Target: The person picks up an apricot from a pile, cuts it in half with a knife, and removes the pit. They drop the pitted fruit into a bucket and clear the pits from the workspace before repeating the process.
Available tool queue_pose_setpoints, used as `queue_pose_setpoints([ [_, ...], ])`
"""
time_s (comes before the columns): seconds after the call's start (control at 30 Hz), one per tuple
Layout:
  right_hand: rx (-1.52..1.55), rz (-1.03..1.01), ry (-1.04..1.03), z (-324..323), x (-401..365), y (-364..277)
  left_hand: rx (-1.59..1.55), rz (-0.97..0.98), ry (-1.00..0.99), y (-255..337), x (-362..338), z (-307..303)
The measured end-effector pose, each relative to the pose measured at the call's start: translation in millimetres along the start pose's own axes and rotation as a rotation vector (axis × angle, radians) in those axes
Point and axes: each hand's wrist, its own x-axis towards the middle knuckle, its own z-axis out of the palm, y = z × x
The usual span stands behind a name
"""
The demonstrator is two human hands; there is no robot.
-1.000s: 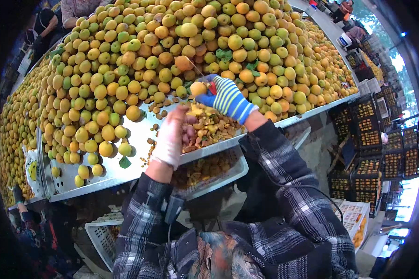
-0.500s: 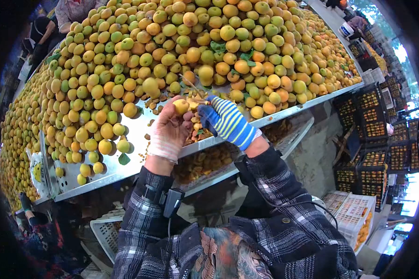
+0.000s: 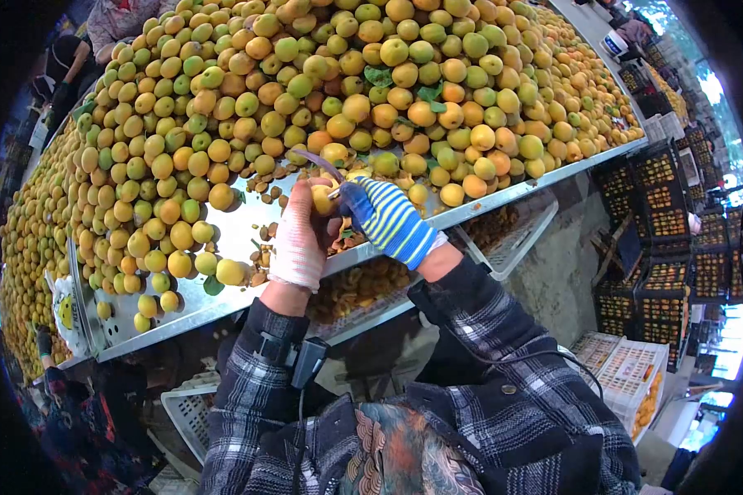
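In a pale, thin glove, my left hand is closed around a yellow apricot above the front edge of the metal table. My right hand, in a blue glove with yellow and white stripes, grips a small curved knife. Its thin dark blade sticks out past the fruit to the upper left. The right fingers press up against the held apricot and hide the handle. Small brown cut pieces lie on the metal just beyond the hands.
A large heap of apricots covers most of the table. Below its front edge, crates hold pitted pieces. Black crates of fruit are stacked at right, near a white crate. Other people work at the left.
My right hand has shifted left, in close against the fruit in my left hand. The knife blade now points further left, and the left fingers have closed more around the apricot.
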Motion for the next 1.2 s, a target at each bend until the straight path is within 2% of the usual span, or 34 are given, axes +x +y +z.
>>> queue_pose_setpoints([
  [0.1,-0.343,-0.048,0.137,4,-4,-4,0.056,0.051,0.056,-6,-1,5],
  [0.2,-0.4,-0.039,0.233,8,-6,-16,0.003,0.085,0.087,-9,0,12],
  [0.27,-0.458,-0.101,0.256,10,-5,-11,0.031,0.084,0.112,-8,-3,15],
  [0.33,-0.506,-0.094,0.286,11,-5,-13,0.077,0.101,0.051,-11,-1,8],
  [0.43,-0.594,-0.029,0.239,13,-7,-18,0.083,0.116,0.073,-13,1,6],
  [0.53,-0.644,0.02,0.2,17,-7,-17,0.241,0.197,0.109,-14,-6,8],
  [0.6,-0.635,0.05,0.164,21,-4,-20,0.385,0.31,0.216,-16,-9,17],
  [0.63,-0.63,0.149,0.108,21,-4,-23,0.453,0.342,0.224,-19,-6,11],
  [0.67,-0.629,0.147,0.11,23,-4,-18,0.454,0.344,0.224,-21,-4,8],
  [0.73,-0.418,0.18,0.167,28,-3,-4,0.299,0.335,0.147,-24,0,1],
  [0.77,-0.309,0.244,0.11,25,-2,-5,0.301,0.334,0.146,-23,2,-1],
  [0.8,-0.127,0.263,0.117,30,4,4,0.442,0.431,0.136,-21,5,-2],
  [0.83,0.345,0.585,-0.016,22,1,9,0.582,0.528,0.125,-21,7,-4],
  [0.87,0.825,0.89,-0.157,6,1,-13,0.582,0.528,0.125,-18,7,-5],
  [0.9,1.096,0.956,-0.273,-1,-1,-18,0.321,0.368,0.07,-13,8,-5],
  [0.93,1.265,0.864,-0.427,-8,-1,-15,0.065,0.207,0.013,-8,9,-3],
  [0.97,1.257,0.843,-0.445,-11,-1,-14,-0.016,0.144,-0.039,-3,9,0],
  [1.03,1.246,0.825,-0.473,-11,0,-15,-0.047,0.14,-0.082,-1,16,-6],
  [1.1,0.524,0.603,-0.147,-12,1,-24,-0.121,0.124,-0.099,-5,22,-8],
  [1.13,0.524,0.601,-0.146,-7,-1,-19,-0.119,0.124,-0.101,-7,23,-10],
  [1.2,0.416,0.176,0.029,8,-7,-2,-0.149,0.033,0.01,-7,23,-8],
])
